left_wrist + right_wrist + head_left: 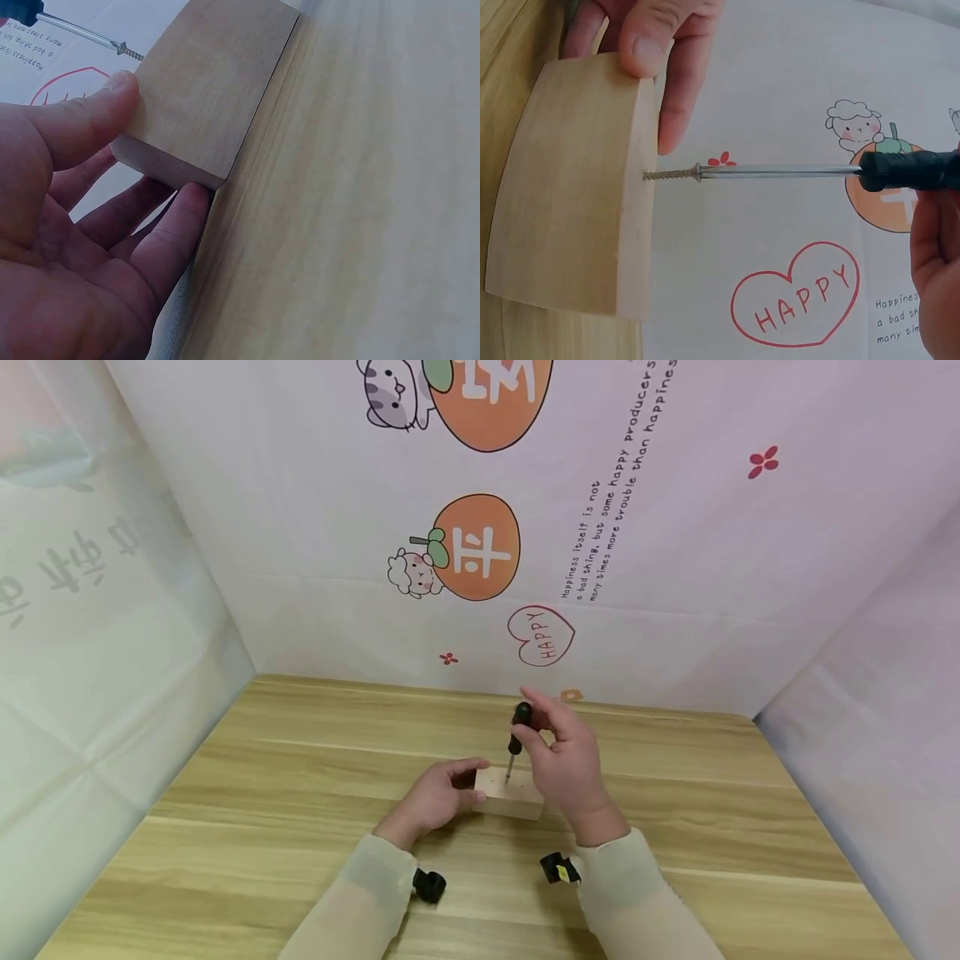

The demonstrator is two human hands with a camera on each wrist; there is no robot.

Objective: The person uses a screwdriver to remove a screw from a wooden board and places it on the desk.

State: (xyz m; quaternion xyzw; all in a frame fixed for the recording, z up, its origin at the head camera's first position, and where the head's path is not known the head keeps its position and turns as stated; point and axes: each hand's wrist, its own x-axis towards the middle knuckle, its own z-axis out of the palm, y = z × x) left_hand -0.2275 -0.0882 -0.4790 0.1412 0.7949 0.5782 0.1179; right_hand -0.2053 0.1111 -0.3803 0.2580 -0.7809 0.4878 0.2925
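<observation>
Black-handled screwdriver [515, 745] gripped in my right hand [570, 768], I hold its tip against 1 screw [673, 175] standing in a wooden block [510, 807] on the tabletop [712, 818]. My left hand [437, 797] grasps the block's left end, likely to steady it while keeping the top face free. Room opens left and right; the tabletop's back edge meets the printed backdrop [337, 568].

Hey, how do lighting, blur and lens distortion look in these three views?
Head: bright, diffuse light over the tabletop; left wrist: dimmer, left hand shaded, tabletop grain hazy toward the right; right wrist: edges of the block bowed, likely lens distortion, screw threads distinct.
</observation>
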